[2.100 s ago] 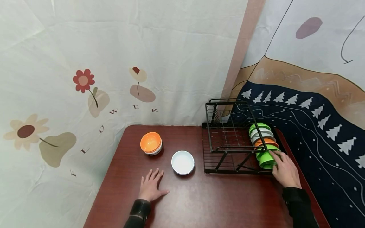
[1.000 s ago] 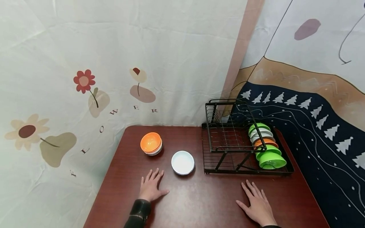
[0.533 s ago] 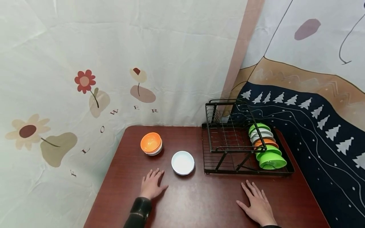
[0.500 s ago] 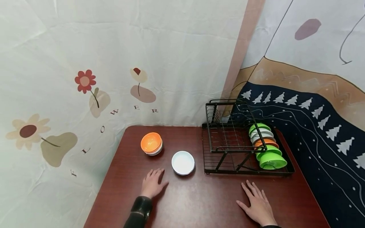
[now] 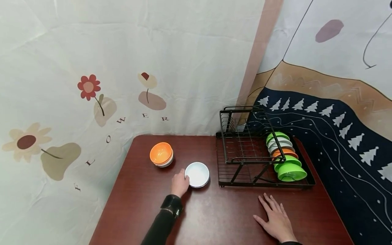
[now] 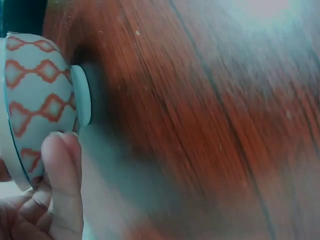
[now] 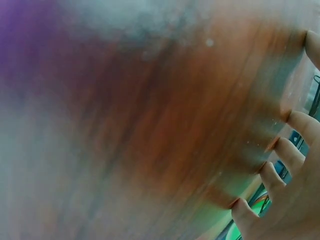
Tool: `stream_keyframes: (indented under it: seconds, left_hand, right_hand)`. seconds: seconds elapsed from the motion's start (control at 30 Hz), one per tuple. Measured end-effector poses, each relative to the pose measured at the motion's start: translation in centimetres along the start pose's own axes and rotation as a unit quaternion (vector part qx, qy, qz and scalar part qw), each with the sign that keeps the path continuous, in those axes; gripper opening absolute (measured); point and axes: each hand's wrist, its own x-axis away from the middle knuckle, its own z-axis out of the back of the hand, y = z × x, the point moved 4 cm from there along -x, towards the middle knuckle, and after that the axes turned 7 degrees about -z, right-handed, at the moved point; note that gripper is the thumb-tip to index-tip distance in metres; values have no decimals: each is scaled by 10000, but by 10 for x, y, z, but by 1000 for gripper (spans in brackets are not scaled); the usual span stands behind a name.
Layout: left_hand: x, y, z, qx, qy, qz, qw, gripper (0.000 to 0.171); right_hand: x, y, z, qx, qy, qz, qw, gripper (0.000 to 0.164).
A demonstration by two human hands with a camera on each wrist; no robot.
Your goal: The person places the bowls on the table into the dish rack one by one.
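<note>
A white bowl (image 5: 197, 174) is at the middle of the table, its outside printed with an orange diamond pattern in the left wrist view. My left hand (image 5: 180, 183) pinches this bowl (image 6: 40, 85) at its left side. The thumb (image 6: 62, 175) presses the patterned outer wall, while the other fingers are partly hidden at the rim. My right hand (image 5: 277, 221) rests on the table in front of the rack with its fingers spread. In the right wrist view those fingertips (image 7: 272, 175) touch the tabletop.
A black two-tier dish rack (image 5: 245, 161) stands at the back right, with green (image 5: 291, 172), orange and white bowls tilted in a row along its right side. An orange bowl (image 5: 161, 153) sits stacked on white ones at the back left. Printed cloth (image 5: 183, 68) hangs behind the table.
My right hand has let go of the front green bowl in the rack and come down onto the table. My left hand has moved from the tabletop forward and right to the white bowl and gripped it.
</note>
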Motion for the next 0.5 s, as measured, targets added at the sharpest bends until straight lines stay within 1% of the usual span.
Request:
stream_keyframes:
  seconds: [0.07,0.17,0.2,0.27,0.33,0.37,0.43,0.47,0.5]
  left_hand:
    - [-2,-1,-3,-329,5,-116,9994,29]
    - [-7,-4,-5,-834,-41,-360,9959,28]
    - [-8,-5,-6,-973,-35,-450,9942,28]
    - [-11,-6,-5,-1110,3,-554,9923,27]
    - [-12,-8,-3,-1115,63,-563,9922,29]
    - [-13,-9,-2,-1049,47,-504,9932,31]
    - [-12,-9,5,-845,-21,-352,9958,35]
    - [-10,-10,8,-683,67,-401,9968,37]
    - [-6,0,22,-491,36,-323,9983,37]
  right_hand:
    - [0,0,0,-27,-8,-20,10000,89]
    - [0,1,1,-13,-13,-56,10000,90]
    - [0,1,2,-13,-11,-56,10000,90]
    - [0,0,2,-45,-24,-57,10000,90]
    - [0,-1,3,-56,-38,-36,10000,89]
    - [0,-1,2,-71,-33,-26,10000,89]
    - [1,-2,2,-98,-15,-11,10000,89]
    - [1,-2,1,-102,-9,-9,9999,89]
    - [1,-2,0,-101,-3,-4,9999,89]
